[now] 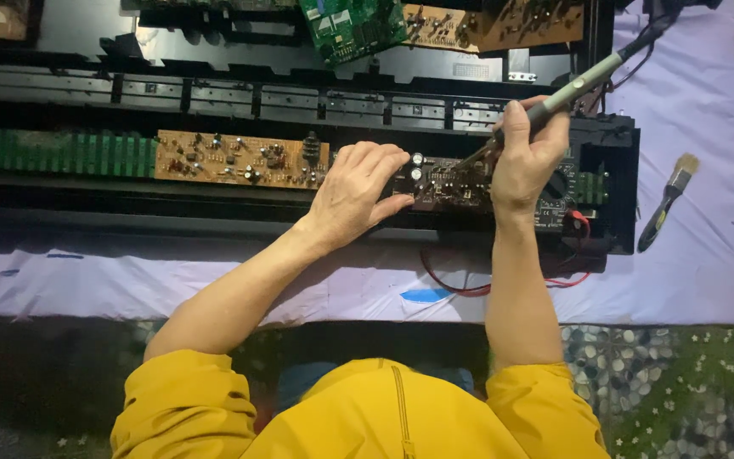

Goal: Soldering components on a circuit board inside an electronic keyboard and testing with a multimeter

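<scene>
My right hand [527, 157] grips a grey soldering iron [573, 91] like a pen, its tip lowered onto a dark circuit board [448, 183] inside a long black device chassis [282, 102]. My left hand [357, 194] rests on the left end of that dark board, fingers curled and thumb pressing against its edge. It sits just right of a brown circuit board [231, 159] studded with small components. The iron's cable runs off toward the top right.
A paintbrush [666, 202] with a black handle lies on the pale purple cloth [690, 110] at the right. Red wires [503, 285] loop out below the chassis. A green board [352, 25] and brown boards [503, 24] lie at the top. Patterned floor surrounds the cloth.
</scene>
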